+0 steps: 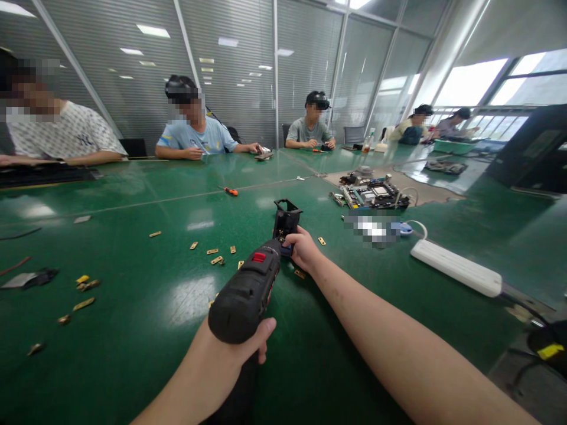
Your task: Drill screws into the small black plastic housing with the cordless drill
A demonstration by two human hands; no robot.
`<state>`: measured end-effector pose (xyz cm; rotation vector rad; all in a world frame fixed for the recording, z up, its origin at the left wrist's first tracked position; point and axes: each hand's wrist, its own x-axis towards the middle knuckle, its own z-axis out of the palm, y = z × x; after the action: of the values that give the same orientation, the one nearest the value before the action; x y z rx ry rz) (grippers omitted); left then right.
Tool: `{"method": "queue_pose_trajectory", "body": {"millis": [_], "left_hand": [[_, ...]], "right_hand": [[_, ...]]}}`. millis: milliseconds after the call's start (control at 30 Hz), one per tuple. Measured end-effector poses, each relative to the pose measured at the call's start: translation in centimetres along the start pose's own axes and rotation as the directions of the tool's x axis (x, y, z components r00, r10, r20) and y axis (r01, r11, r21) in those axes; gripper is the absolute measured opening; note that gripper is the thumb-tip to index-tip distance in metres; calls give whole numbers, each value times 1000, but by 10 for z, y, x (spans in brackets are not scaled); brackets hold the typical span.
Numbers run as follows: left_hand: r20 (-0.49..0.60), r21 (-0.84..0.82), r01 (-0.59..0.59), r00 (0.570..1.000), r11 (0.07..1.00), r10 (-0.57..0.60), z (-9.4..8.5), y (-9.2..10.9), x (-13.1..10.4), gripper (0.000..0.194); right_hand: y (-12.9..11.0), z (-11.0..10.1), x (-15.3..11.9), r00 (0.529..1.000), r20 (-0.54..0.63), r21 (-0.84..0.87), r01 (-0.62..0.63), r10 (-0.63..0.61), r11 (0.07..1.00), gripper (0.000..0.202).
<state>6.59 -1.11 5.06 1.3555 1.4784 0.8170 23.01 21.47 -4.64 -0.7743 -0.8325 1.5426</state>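
My left hand (pixel 241 348) is wrapped round the grip of a black cordless drill (pixel 245 295) with a red switch on top. The drill points away from me, its front end at a black plastic housing (pixel 287 219). Closed on the right side of that housing is my right hand (pixel 303 248). Brass-coloured metal shows inside the housing, but the drill's tip is hard to make out. Several small brass plates (pixel 212 251) lie on the green table (pixel 146 319) around the drill, one of them (pixel 300 274) just below my right hand.
An orange screwdriver (pixel 231 191) lies ahead. Circuit boards (pixel 376 192) and a white power strip (pixel 456 268) are on the right. Brass pieces (pixel 84 303) and dark scraps (pixel 42 276) lie at the left. Several people sit along the table's far side.
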Motion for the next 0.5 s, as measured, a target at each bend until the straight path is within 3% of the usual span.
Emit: {"method": "queue_pose_trajectory", "body": {"millis": [500], "left_hand": [[-81, -40, -8, 997, 999, 5, 9, -12, 6, 33]], "right_hand": [[1, 1, 0, 1000, -1, 3, -2, 2, 1000, 37]]}}
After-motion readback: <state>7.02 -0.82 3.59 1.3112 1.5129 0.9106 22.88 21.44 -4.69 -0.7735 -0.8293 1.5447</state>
